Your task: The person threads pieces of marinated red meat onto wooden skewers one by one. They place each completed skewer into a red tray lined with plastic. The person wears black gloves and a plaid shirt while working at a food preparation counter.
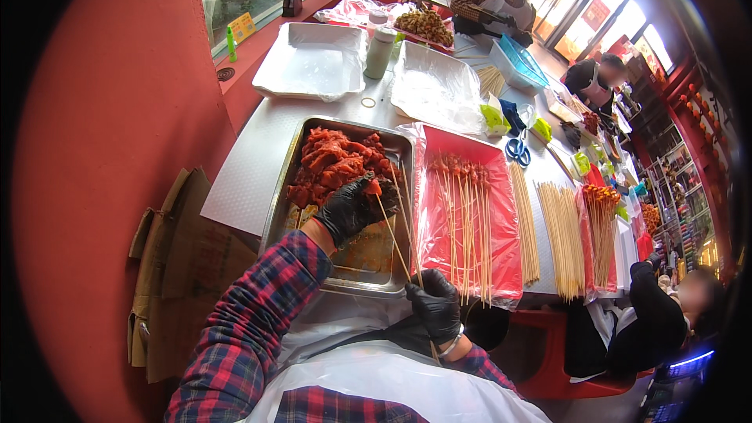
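Note:
My left hand, in a black glove, pinches a small piece of red raw meat over a steel tray. A heap of sliced red meat fills the tray's far part, and reddish liquid wets its bottom. Just past the tray's near right corner, my right hand, also gloved, is closed around a few thin bamboo skewers. One skewer's tip meets the meat at my left fingers; whether it has pierced it I cannot tell. Right of the tray, a red plastic-lined tray bears a row of meat skewers.
Bare bamboo skewers lie in bundles farther right, near blue-handled scissors. Two white plastic-lined trays and a capped bottle stand behind. Several people work along the table. Folded cardboard leans at the left below the table edge.

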Motion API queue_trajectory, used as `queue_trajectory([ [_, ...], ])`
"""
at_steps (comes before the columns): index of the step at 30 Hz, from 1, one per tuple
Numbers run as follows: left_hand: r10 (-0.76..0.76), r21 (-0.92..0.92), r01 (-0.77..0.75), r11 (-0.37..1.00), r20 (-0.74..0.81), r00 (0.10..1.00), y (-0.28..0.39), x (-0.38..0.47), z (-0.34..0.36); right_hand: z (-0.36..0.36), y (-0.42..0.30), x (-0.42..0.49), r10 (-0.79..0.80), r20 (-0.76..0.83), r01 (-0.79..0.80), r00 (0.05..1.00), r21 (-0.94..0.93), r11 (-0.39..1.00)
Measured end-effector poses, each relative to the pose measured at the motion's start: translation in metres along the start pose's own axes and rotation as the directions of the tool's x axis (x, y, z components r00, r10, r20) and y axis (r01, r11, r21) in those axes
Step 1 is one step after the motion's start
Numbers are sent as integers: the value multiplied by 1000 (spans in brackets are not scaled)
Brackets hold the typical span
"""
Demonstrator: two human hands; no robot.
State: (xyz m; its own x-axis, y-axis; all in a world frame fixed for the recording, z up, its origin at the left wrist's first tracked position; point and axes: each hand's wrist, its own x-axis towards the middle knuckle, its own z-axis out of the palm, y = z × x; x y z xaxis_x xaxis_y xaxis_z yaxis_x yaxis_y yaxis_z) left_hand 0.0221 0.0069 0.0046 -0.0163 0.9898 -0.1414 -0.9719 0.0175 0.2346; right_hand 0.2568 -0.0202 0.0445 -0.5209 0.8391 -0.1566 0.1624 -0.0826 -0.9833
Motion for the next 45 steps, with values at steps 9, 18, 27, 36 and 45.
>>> queue_trajectory([
  [9, 116, 239, -95, 966, -75, 990, -8, 0, 4, 0, 3, 1, -42, 38, 37, 998, 111, 993],
  [18, 86, 267, -103, 958, 75, 993, -13, -1, 1, -2, 3, 0, -9, 24, 6, 1000, 148, 989],
  [27, 137, 528, -106, 843, -19, 990, 2, 3, -1, -66, -7, 37, 0, -148, 40, 989, 263, 964],
  [36, 651, 849, -444, 286, 168, 740, 22, 21, -30, -154, 42, 123, -476, -261, 257, 840, -581, 772],
  [45, 283, 709, -227, -667, 523, 804, -6, 7, -16, -116, -3, 50, -148, -159, 130, 976, -115, 985],
])
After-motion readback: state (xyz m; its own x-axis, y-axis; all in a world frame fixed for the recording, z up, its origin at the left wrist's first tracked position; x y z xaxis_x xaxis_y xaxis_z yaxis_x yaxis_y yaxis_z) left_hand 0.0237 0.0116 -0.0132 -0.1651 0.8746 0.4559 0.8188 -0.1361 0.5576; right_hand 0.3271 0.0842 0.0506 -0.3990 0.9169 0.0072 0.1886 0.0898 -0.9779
